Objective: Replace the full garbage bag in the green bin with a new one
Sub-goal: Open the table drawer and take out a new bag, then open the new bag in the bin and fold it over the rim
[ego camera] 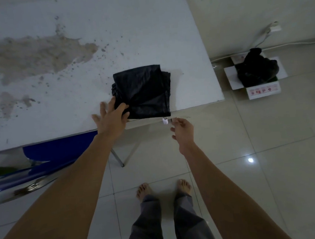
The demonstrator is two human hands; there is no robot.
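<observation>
A folded black garbage bag (143, 90) lies on the white table (91, 40) close to its near edge. My left hand (111, 117) rests on the bag's near left corner with its fingers spread and fairly straight. My right hand (182, 130) hovers just below the table edge, off the bag, fingers relaxed and holding nothing. A full, tied black bag (255, 69) sits in an open white cardboard box (263, 91) on the floor at the right; green shows just under the bag.
The table top is stained brown at the left. A blue chair (49, 155) with a chrome frame stands at the left under the table edge. A wall socket (275, 28) with white cables is at the upper right. My bare feet stand on glossy floor tiles.
</observation>
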